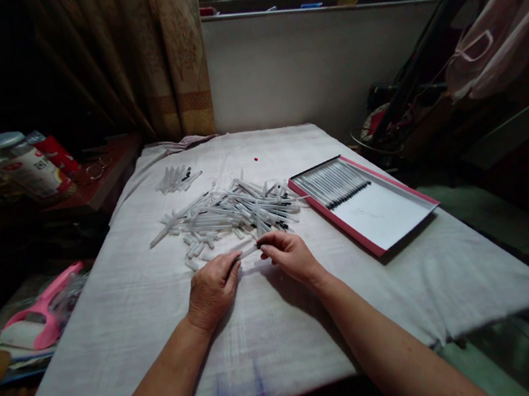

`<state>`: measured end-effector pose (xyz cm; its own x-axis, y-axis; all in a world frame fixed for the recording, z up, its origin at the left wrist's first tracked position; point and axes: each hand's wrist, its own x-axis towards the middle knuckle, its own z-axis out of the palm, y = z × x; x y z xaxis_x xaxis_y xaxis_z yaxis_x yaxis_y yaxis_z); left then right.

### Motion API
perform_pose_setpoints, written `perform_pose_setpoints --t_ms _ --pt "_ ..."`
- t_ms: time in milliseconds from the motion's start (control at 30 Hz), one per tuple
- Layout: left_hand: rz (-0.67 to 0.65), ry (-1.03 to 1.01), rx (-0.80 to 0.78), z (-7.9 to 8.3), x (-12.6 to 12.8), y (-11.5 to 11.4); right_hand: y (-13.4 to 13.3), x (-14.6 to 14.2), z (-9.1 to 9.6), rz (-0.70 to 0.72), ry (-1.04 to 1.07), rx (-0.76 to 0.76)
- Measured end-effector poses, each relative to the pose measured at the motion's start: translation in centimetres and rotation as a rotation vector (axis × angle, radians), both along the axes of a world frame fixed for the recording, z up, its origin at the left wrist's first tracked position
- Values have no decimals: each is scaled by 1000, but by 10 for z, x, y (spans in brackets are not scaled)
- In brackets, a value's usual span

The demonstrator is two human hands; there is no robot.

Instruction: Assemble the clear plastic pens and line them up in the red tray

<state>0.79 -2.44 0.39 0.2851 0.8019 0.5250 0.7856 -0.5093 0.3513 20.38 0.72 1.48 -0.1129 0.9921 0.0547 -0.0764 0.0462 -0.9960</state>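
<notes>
A clear pen (pixel 248 252) with a black end is held between my two hands, just above the cloth. My left hand (pixel 213 289) is closed round its barrel, and the fingertips of my right hand (pixel 289 258) pinch the black end. Right beyond them lies a loose heap of clear pen parts (pixel 236 209), some with black ends. Short whitish pen caps (pixel 195 246) are scattered at the heap's near left. To the right, a shallow red-edged box (pixel 333 217) holds a neat row of pens (pixel 336 182), black ends toward me.
A smaller group of pen pieces (pixel 174 179) lies at the far left of the cloth-covered table (pixel 413 295). A tiny red piece (pixel 256 159) is at the back. Lidded jars (pixel 23 167) stand on a side shelf at left, above a pink-handled object (pixel 49 305).
</notes>
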Motion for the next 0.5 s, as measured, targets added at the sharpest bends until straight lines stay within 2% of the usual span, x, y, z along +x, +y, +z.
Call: perform_pose_setpoints --t_ms 167,500 --pt "-58 -7 23 2 0 0 1 4 -8 25 -147 194" --pt "-111 5 52 1 -2 0 -1 9 -4 49 -581 284"
